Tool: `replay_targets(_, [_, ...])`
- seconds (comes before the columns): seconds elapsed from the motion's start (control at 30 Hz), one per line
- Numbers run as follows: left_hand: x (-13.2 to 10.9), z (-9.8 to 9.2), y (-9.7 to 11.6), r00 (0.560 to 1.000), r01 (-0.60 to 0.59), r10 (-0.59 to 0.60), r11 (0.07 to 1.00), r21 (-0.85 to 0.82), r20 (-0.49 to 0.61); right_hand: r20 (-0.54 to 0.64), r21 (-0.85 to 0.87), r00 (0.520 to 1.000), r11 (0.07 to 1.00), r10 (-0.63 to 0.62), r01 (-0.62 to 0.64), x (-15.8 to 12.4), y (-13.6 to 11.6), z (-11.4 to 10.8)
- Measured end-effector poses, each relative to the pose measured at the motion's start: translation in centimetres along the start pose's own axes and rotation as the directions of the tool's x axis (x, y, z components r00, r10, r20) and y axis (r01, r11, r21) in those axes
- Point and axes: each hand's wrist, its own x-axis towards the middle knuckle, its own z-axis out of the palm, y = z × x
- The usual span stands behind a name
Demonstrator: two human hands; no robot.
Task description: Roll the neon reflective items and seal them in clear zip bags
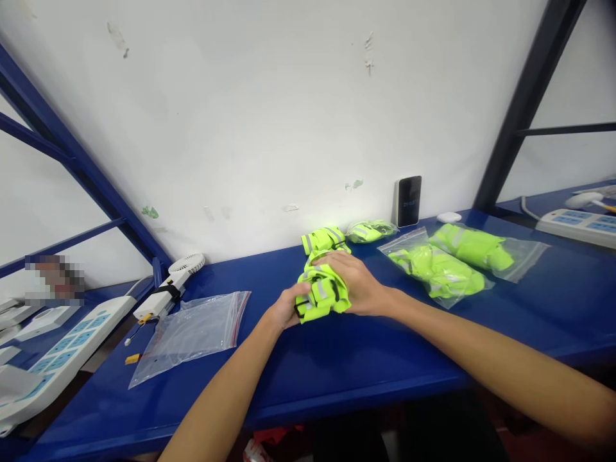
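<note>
A bunched neon-yellow vest with grey reflective strips (321, 290) lies on the blue table (366, 359). My left hand (285, 307) grips its near left end, and my right hand (353, 282) presses over its top and right side. Both hands close around the fabric. Just behind it sits another folded neon-yellow vest (324, 239), and a further rolled one (369, 230) lies by the wall.
Empty clear zip bags (192, 333) lie to the left. Two bagged vests (440, 269) (481, 249) rest on the right. A black phone (409, 201) leans on the wall. A small white fan (185, 266) and power strips (62, 353) (577, 224) flank the table.
</note>
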Motion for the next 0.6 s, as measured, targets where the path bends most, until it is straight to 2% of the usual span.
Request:
replay_targets(0.1, [0.6, 0.4, 0.9, 0.987, -0.117, 0.114, 0.993, -0.026, -0.111, -0.152, 0.222, 0.964, 0.958, 0.218, -0.182, 0.2, -0.1, -0.1])
replay_targets(0.17, [1.0, 0.7, 1.4, 0.967, -0.192, 0.191, 0.981, 0.011, -0.168, -0.177, 0.443, 0.911, 0.857, 0.373, -0.265, 0.5, -0.1, -0.2])
replay_targets(0.27, [1.0, 1.4, 1.4, 0.969, -0.21, 0.213, 0.977, 0.035, -0.126, -0.05, 0.716, 0.847, 0.61, 0.53, -0.34, 0.8, 0.1, 0.2])
replay_targets(0.33, [0.8, 2.1, 0.8, 0.984, -0.172, 0.172, 0.985, 0.024, -0.038, 0.019, 0.783, 0.823, 0.504, 0.567, -0.365, 0.9, 0.5, 0.5])
replay_targets(0.37, [0.8, 2.5, 0.4, 0.988, -0.154, 0.154, 0.988, 0.03, 0.005, 0.022, 0.786, 0.819, 0.497, 0.574, -0.369, 0.8, 0.8, 0.6])
replay_targets(0.43, [0.8, 3.2, -0.3, 0.989, -0.142, 0.14, 0.988, 0.066, 0.046, -0.019, 0.75, 0.829, 0.556, 0.559, -0.358, 0.8, 1.5, 0.9])
replay_targets(0.53, [1.3, 3.6, -1.2, 0.984, -0.178, 0.18, 0.977, 0.114, -0.004, -0.103, 0.655, 0.865, 0.688, 0.49, -0.312, 0.5, 2.6, 1.1])
replay_targets(0.6, [1.7, 3.5, -1.5, 0.978, -0.194, 0.202, 0.973, 0.126, -0.054, -0.189, 0.571, 0.866, 0.769, 0.463, -0.287, 0.4, 2.9, 1.3])
